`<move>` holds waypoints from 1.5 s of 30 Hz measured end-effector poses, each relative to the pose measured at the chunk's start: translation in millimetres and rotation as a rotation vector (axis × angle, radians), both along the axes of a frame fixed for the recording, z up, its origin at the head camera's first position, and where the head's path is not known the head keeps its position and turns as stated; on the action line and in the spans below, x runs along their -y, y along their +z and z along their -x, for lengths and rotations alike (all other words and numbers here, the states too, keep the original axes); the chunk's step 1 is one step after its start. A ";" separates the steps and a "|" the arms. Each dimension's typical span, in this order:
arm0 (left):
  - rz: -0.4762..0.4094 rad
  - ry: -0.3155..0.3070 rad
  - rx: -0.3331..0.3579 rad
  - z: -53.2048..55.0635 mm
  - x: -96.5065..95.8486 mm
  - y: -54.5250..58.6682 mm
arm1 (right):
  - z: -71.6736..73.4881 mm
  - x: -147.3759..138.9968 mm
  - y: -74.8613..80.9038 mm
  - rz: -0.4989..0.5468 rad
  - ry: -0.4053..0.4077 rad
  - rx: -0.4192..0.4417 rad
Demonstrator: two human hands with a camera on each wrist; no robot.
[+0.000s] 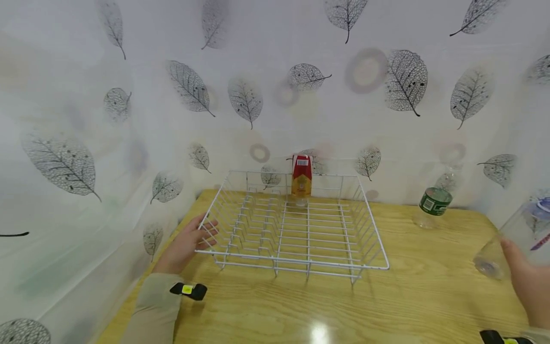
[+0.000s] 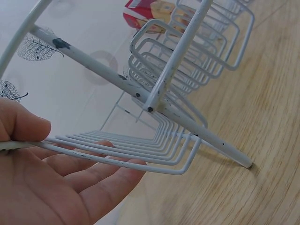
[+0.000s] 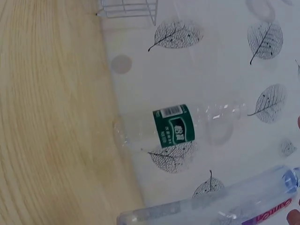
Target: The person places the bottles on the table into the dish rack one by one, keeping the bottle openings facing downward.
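My left hand (image 1: 186, 246) holds the left side of a white wire dish rack (image 1: 309, 260). In the left wrist view the thumb lies over the top rim wire, and the fingers (image 2: 110, 190) stretch out below it against the side wires. At the right edge of the head view, my right hand (image 1: 526, 282) is beside a clear plastic bottle (image 1: 494, 260) with a purple and red label, the thumb overlapping it. In the right wrist view only fingertips (image 3: 294, 217) show, spread around the neck of that bottle (image 3: 206, 206).
A red and yellow carton (image 1: 302, 179) stands by the rack's far side. Another clear bottle with a green label (image 1: 435, 200) stands at the back right of the wooden table (image 1: 275, 310). A whitish curtain (image 1: 279, 129) with leaf prints hangs behind and to the left.
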State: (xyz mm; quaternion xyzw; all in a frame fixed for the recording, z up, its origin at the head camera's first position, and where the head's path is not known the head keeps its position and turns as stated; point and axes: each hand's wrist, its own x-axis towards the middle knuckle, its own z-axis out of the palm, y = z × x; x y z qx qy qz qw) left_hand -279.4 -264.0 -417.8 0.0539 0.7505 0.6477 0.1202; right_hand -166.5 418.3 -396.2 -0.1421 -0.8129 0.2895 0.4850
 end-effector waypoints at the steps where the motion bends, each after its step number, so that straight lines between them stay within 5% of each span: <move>1: 0.001 0.000 -0.001 0.2 -0.1 0.0 | 0.9 -6.0 -5.2 0.016 0.000 -0.001; 7: 0.010 -0.002 -0.010 2.6 -0.8 0.7 | 10.0 -30.6 -35.2 0.326 -0.044 0.164; 10: 0.008 -0.010 -0.011 3.2 -0.5 0.9 | 16.6 -41.2 -49.4 0.481 0.004 0.229; 17: 0.025 -0.016 -0.022 2.4 -1.3 3.8 | 24.5 -46.4 -65.7 0.690 0.069 0.249; 23: 0.016 -0.029 -0.027 4.1 -5.3 4.8 | 25.8 -53.4 -72.3 0.671 0.050 0.266; 31: 0.005 -0.030 -0.027 1.7 -0.5 5.4 | 32.4 -68.2 -93.5 0.612 0.082 0.513; 40: 0.004 -0.022 -0.007 -2.1 2.1 0.7 | 31.6 -64.0 -94.2 0.555 0.192 0.519; 45: 0.000 -0.022 -0.015 -0.7 0.9 -0.5 | 31.8 -63.1 -91.1 0.532 0.188 0.534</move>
